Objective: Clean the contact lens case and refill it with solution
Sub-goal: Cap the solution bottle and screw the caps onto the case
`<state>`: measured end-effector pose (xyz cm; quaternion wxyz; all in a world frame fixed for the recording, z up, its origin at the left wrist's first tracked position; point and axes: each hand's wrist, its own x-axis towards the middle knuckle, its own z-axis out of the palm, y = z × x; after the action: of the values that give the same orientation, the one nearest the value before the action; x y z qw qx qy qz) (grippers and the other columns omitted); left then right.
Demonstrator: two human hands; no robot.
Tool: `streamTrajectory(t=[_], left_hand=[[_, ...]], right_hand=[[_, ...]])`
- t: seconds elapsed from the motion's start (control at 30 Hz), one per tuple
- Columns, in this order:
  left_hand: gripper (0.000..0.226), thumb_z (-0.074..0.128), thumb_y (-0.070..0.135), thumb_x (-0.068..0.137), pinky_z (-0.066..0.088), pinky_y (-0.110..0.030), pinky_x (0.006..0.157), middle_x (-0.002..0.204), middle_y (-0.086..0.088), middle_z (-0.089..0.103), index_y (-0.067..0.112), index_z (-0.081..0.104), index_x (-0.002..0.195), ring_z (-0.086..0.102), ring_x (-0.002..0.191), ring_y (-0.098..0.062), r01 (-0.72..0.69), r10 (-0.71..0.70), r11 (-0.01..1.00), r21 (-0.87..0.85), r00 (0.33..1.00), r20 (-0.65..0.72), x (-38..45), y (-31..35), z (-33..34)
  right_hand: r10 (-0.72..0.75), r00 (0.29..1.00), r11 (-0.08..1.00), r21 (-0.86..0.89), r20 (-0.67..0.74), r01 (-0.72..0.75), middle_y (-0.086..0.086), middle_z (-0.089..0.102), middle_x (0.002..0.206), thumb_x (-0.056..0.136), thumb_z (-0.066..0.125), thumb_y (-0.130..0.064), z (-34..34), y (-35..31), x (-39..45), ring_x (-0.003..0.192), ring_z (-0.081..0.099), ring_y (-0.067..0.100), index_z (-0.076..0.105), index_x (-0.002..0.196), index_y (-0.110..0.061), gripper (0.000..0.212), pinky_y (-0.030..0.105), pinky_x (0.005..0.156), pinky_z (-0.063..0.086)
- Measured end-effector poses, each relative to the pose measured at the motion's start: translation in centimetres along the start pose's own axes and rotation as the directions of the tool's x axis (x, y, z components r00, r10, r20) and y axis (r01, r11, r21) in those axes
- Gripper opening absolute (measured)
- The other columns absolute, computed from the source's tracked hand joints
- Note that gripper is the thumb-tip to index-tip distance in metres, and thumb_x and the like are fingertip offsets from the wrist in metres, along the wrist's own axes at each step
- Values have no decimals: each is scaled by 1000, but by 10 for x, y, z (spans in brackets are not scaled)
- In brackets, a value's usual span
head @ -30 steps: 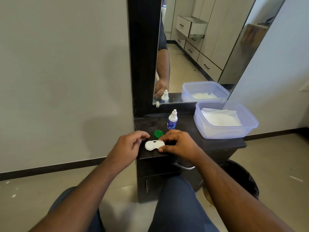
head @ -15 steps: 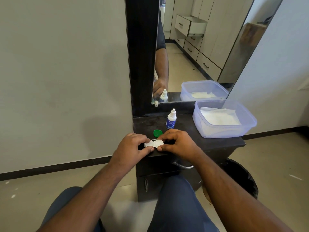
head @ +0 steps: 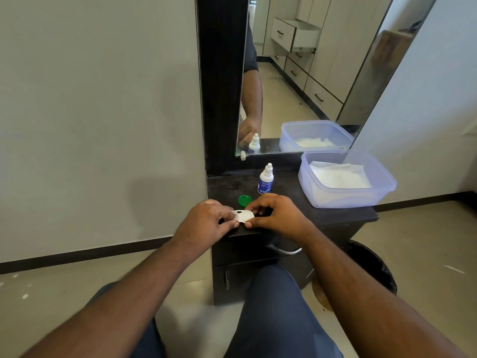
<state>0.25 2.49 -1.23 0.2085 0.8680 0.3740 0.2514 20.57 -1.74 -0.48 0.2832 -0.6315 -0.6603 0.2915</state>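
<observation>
Since a second ago your left hand [head: 206,223] has closed in, so both hands now pinch the white contact lens case [head: 242,216] at the dark vanity top's [head: 291,202] front edge, your right hand [head: 276,215] on its other end. Behind your knuckles lie a loose green cap [head: 244,200] and the upright solution bottle [head: 265,179]. The clear plastic tub [head: 346,195] of white tissue stands well apart to the right, with nothing blocking the case.

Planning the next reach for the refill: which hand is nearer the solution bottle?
Right. The right hand sits just in front of the solution bottle; the left hand is farther, off to its front-left.
</observation>
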Motion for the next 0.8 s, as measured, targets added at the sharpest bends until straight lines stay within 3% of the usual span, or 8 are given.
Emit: streamTrajectory(t=[0.17, 0.23, 0.33, 0.47, 0.57, 0.67, 0.73, 0.8], left_hand=[[18, 73, 28, 80, 50, -38, 76, 96, -4, 73, 18, 77, 95, 62, 88, -16, 48, -48, 999, 22, 999, 18, 1, 3, 1], [20, 73, 30, 81, 50, -35, 76, 99, -2, 73, 19, 76, 97, 61, 89, -15, 67, -68, 997, 38, 997, 33, 1, 4, 0], [21, 72, 33, 82, 49, -35, 78, 101, 0, 73, 21, 76, 99, 61, 92, -14, 91, -94, 994, 62, 994, 47, 3, 5, 0], [23, 71, 34, 82, 50, -34, 79, 103, 2, 73, 22, 76, 100, 61, 92, -13, 116, -121, 991, 73, 990, 68, 5, 6, -1], [22, 70, 34, 83, 50, -32, 80, 105, 3, 73, 21, 75, 100, 61, 94, -12, 129, -134, 989, 74, 989, 66, 4, 8, 0], [23, 69, 33, 84, 49, -32, 81, 105, 2, 73, 20, 75, 102, 60, 95, -13, 130, -135, 988, 87, 989, 59, 2, 11, 0], [24, 69, 33, 84, 49, -33, 81, 104, 2, 73, 19, 75, 103, 60, 94, -14, 139, -144, 987, 86, 988, 56, 2, 12, 0], [25, 69, 33, 84, 50, -32, 81, 105, 2, 73, 19, 74, 104, 61, 92, -13, 147, -152, 986, 84, 986, 63, 3, 13, -1]], right_hand=[[58, 997, 990, 129, -60, -50, -7, 66, 117, 89, 65, -25, -6, 5, 0, 108, 58, 5, 66, 118, -25, 29, 25, 96, 46], [56, 997, 998, 43, -50, -54, -6, 60, 128, 93, 57, -18, -6, 1, 1, 117, 52, 5, 61, 126, -26, 33, 25, 102, 40], [24, 1000, 986, -167, 12, -21, -2, 58, 128, 95, 53, -11, -7, -8, 7, 114, 48, 4, 58, 129, -21, 37, 19, 97, 35], [30, 998, 935, -355, 61, -6, 2, 57, 119, 92, 59, -20, -12, -10, 6, 108, 53, 15, 61, 126, -18, 34, 26, 96, 42], [16, 1000, 918, -397, 26, -4, 1, 57, 108, 85, 68, -26, -21, -4, -2, 96, 53, 12, 71, 104, -17, 20, 23, 86, 43], [56, 998, 920, -390, 4, -50, -3, 60, 90, 78, 77, -26, -30, -2, -10, 80, 56, 12, 63, 71, -22, 16, 22, 71, 45], [93, 995, 913, -400, 23, -76, -7, 60, 81, 75, 78, -24, -34, -2, -12, 75, 57, 11, 61, 71, -20, 18, 19, 65, 42], [93, 994, 910, -410, 63, -60, -10, 59, 89, 76, 77, -23, -36, -6, -11, 83, 58, 12, 63, 89, -22, 20, 20, 70, 44]])
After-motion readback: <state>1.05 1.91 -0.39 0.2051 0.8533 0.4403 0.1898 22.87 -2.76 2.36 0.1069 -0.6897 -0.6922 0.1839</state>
